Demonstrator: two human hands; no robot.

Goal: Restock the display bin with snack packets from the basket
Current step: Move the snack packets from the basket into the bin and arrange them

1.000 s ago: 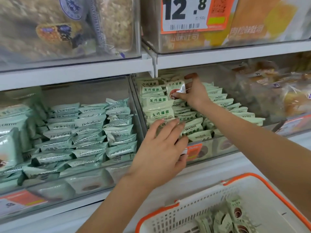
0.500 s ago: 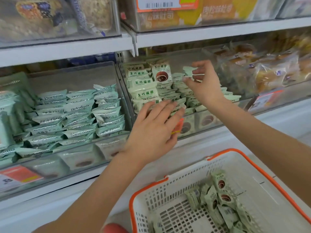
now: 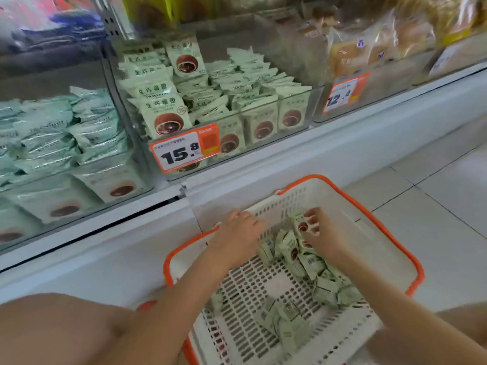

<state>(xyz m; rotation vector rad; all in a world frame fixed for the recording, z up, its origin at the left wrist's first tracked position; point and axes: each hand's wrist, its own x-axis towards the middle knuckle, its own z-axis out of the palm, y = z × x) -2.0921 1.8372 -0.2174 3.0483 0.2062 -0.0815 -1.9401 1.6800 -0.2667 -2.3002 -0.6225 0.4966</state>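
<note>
White tiled floor (image 3: 434,233) w/ orange-rimmed basket (image 3: 390,233) on it; shelf (image 3: 342,151) carries clear display bins (image 3: 295,127).

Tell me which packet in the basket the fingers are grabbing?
The green packet at the far end of the basket, showing its brown circle. The right hand curls its fingers round it; the others lie untouched.

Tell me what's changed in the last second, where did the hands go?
Both hands came down from the display bin into the basket. The right hand let go of the packet it was placing and now closes on a packet in the basket; the left hand left the bin's front and rests among the packets. The bin's rows and price tag stayed put.
</note>
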